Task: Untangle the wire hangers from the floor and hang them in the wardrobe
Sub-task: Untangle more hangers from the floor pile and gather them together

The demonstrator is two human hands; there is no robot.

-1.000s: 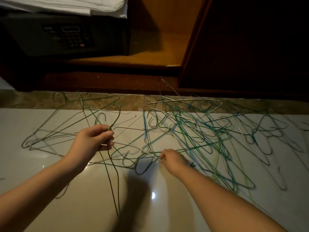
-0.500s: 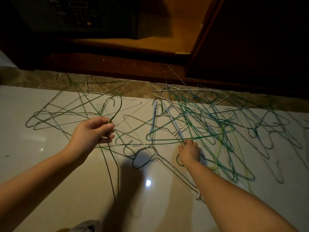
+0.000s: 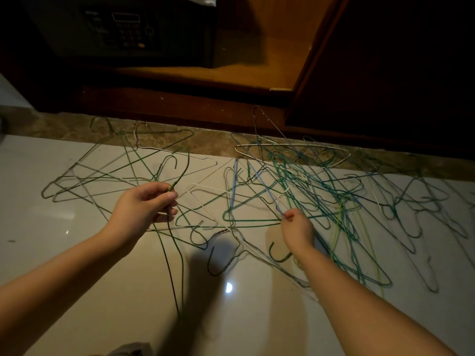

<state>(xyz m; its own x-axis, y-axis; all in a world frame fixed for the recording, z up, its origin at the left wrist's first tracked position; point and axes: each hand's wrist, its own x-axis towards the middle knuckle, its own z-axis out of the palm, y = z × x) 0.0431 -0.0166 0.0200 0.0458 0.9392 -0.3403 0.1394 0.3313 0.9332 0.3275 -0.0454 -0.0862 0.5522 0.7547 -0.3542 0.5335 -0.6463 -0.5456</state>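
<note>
Several wire hangers lie tangled on the pale glossy floor (image 3: 77, 253). The densest tangle (image 3: 321, 191) of green, blue and white hangers is at the right, and a looser group (image 3: 108, 176) lies at the left. My left hand (image 3: 144, 209) is shut on the twisted neck of a green hanger (image 3: 177, 265), whose wires run down toward me and whose hook curves up above my fingers. My right hand (image 3: 295, 227) pinches a blue wire hanger (image 3: 259, 181) at the near edge of the dense tangle. A white hanger (image 3: 205, 209) lies flat between my hands.
The open wardrobe's wooden base (image 3: 257, 65) is ahead, behind a dark wooden plinth (image 3: 180, 104). A black safe (image 3: 123, 29) with a keypad sits on its left side. A dark wardrobe door (image 3: 385, 60) stands at the right. A brown marble strip (image 3: 64, 127) edges the floor.
My right hand let go of the white hanger, which now lies on the floor, moved right and pinched a blue wire. My left hand kept its hold on the green hanger.
</note>
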